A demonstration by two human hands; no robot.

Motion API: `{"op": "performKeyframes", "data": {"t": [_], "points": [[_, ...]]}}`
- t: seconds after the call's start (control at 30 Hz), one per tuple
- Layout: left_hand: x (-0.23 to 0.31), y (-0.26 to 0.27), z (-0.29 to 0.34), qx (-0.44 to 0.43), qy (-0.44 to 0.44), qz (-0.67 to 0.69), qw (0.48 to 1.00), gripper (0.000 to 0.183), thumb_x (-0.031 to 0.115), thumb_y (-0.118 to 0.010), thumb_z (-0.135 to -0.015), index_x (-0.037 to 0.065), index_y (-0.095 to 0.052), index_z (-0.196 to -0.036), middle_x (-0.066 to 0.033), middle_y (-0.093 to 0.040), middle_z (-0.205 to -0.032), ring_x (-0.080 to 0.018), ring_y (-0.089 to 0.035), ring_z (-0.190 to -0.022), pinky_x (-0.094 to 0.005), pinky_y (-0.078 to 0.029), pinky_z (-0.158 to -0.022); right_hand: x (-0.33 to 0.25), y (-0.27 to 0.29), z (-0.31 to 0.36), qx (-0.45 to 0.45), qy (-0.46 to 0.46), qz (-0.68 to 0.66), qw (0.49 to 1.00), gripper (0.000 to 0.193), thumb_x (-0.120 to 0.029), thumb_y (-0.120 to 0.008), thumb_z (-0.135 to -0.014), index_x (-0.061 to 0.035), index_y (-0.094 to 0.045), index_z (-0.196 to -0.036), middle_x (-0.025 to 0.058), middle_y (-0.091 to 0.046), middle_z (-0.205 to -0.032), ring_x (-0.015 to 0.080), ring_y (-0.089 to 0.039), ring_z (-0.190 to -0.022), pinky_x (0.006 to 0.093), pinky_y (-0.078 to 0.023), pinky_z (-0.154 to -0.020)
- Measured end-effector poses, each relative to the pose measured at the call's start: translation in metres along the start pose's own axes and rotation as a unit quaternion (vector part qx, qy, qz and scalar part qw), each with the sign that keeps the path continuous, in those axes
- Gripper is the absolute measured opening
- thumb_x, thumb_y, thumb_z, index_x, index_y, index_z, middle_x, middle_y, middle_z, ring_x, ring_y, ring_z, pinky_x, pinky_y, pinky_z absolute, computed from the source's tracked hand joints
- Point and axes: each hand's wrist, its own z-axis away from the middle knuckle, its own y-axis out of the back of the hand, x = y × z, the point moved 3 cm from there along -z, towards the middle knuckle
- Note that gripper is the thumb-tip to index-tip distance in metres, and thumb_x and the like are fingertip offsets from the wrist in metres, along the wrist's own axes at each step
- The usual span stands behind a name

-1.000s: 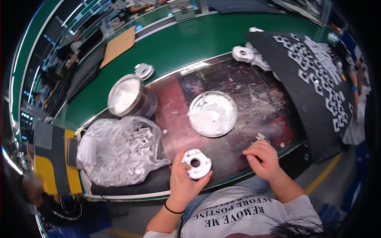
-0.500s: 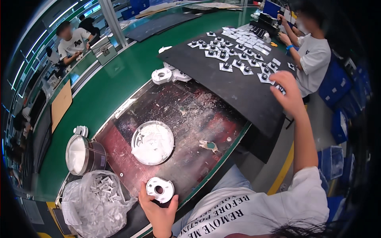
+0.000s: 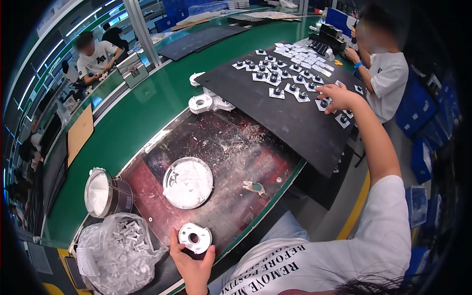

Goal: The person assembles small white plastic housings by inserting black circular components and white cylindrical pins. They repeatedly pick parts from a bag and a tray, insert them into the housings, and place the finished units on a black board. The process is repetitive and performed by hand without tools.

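Near the front edge, my left hand [image 3: 192,268] grips a white round housing [image 3: 203,233] with a dark hole in its middle, fingers and thumb at its sides. My right hand [image 3: 342,97] is stretched out over the black mat [image 3: 295,125], fingers curved and apart. Just under its fingertips lies a small white square plate with a black round part [image 3: 322,104]; whether they touch cannot be made out. Several similar plates [image 3: 276,92] are spread over the mat. Between my hands and the bench's far side stands a round tin lid [image 3: 188,183] smeared with white paste.
At the left are an open tin [image 3: 119,196] of white paste and a clear plastic bag [image 3: 118,260] of small white parts. More white housings [image 3: 200,103] stand by the mat's corner. A co-worker [image 3: 386,73] works at the far right, another person [image 3: 97,61] at the far left.
My right hand has moved left and slightly down, onto the near plates on the mat. My left hand still holds the housing, almost in place. The whole view has shifted a little.
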Motion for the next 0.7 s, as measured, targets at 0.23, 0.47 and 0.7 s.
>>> {"op": "performKeyframes", "data": {"t": [0.23,0.47,0.7], "points": [[-0.002,0.001,0.001,-0.018,0.005,0.015,1.000,0.065,0.004,-0.075,-0.063,0.008,-0.030,-0.109,-0.0261,-0.029,-0.141,-0.0346,-0.037,-0.126,-0.0407,-0.027,-0.106,-0.009,0.007,-0.003,0.036,0.025,0.022,0.999,0.074,-0.021,-0.078,-0.064,-0.0164,-0.045,-0.131,0.0002,-0.063,-0.107,0.0224,-0.045,-0.119,0.0522,-0.011,-0.111],[-0.002,-0.001,0.001,0.002,-0.003,0.048,0.999,0.068,0.010,-0.080,-0.061,0.005,-0.032,-0.110,-0.0287,-0.032,-0.140,-0.0408,-0.040,-0.123,-0.0445,-0.031,-0.102,-0.016,0.006,0.002,0.081,0.056,-0.017,0.995,0.069,-0.017,-0.075,-0.064,-0.0146,-0.048,-0.128,0.0070,-0.063,-0.106,0.0266,-0.057,-0.104,0.0379,-0.032,-0.101],[0.012,0.010,0.002,0.089,-0.107,-0.023,0.990,0.072,0.012,-0.079,-0.063,0.008,-0.032,-0.118,-0.0257,-0.031,-0.139,-0.0396,-0.037,-0.125,-0.0464,-0.029,-0.103,-0.094,0.023,0.039,0.129,0.244,-0.165,0.947,0.062,-0.019,-0.075,-0.067,-0.0125,-0.052,-0.125,0.0089,-0.064,-0.102,0.0254,-0.058,-0.100,0.0351,-0.041,-0.090]]}}
